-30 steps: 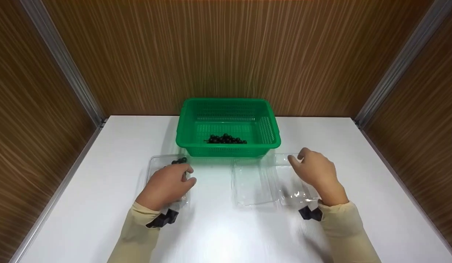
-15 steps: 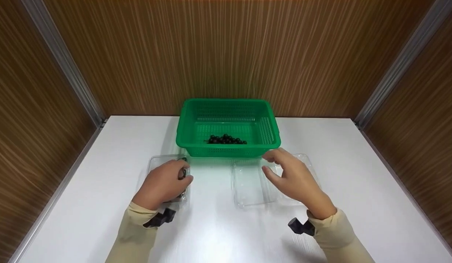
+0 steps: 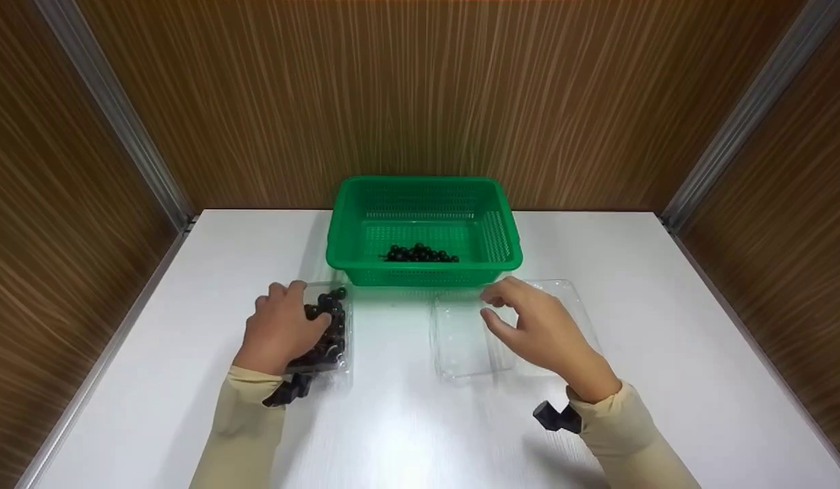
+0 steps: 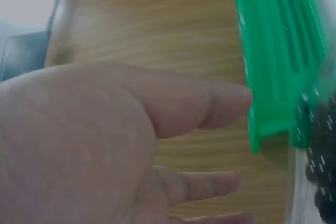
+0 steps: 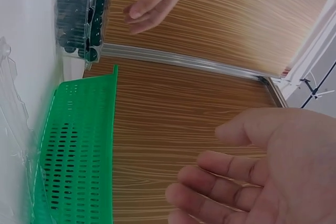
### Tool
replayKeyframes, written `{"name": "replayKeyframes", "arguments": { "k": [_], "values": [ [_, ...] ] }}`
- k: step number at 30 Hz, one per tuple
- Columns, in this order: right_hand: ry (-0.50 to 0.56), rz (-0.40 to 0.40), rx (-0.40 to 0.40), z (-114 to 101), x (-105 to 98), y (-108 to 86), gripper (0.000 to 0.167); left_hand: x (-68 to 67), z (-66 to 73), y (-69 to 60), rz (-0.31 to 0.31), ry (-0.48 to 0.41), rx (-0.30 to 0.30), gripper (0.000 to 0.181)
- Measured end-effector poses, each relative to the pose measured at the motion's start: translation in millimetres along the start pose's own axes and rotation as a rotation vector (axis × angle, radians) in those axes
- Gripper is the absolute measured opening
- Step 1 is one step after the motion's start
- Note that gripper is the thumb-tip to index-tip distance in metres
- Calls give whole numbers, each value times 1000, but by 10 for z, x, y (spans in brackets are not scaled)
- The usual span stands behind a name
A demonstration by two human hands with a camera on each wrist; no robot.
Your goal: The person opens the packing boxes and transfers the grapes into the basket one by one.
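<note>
A clear plastic box [image 3: 349, 339] on the left of the table is filled with dark grapes [image 3: 333, 333]. My left hand [image 3: 278, 327] hovers over its left part, fingers loosely spread and holding nothing; a gap between hand and box shows in the right wrist view. To the right lies an unfolded clear plastic clamshell [image 3: 464, 339] with no grapes visible inside. Above it is my right hand [image 3: 545, 329], thumb and fingers apart, gripping nothing. The right wrist view shows its bent, relaxed fingers [image 5: 210, 182]. My right hand covers part of the clamshell's right half.
Behind both plastic boxes stands a green perforated basket [image 3: 420, 275] with another bunch of dark grapes [image 3: 420, 253] inside. Wood-grain panels [image 3: 420, 88] enclose the white table [image 3: 392, 421] at the back and sides.
My left hand has shifted left and lifted from over the grapes, uncovering more of them. My right hand moved left over the clamshell, then stayed nearly still.
</note>
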State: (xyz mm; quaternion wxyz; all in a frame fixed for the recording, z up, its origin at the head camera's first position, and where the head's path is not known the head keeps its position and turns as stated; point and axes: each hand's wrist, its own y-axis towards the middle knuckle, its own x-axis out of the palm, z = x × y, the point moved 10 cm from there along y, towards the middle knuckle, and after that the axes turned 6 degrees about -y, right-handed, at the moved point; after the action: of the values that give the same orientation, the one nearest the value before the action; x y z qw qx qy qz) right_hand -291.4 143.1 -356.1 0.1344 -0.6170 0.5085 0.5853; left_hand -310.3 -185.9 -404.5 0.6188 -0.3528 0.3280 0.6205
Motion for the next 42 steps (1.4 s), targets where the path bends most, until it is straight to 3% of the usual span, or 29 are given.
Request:
{"name": "replayKeyframes", "arguments": {
  "k": [7, 15, 31, 42],
  "values": [
    [-23, -17, -6, -7, 8, 3, 11, 196, -136, 9, -164, -8, -86, 87],
    [-27, -39, -1, 2, 46, 7, 9, 247, -154, 17, -173, 16, -79, 87],
    [-27, -65, 24, 69, 196, 42, 11, 486, 340, -155, -186, 19, 70, 80],
    [9, -158, 11, 90, 554, 66, 13, 687, 633, -236, -258, -27, 237, 68]
  ]
}}
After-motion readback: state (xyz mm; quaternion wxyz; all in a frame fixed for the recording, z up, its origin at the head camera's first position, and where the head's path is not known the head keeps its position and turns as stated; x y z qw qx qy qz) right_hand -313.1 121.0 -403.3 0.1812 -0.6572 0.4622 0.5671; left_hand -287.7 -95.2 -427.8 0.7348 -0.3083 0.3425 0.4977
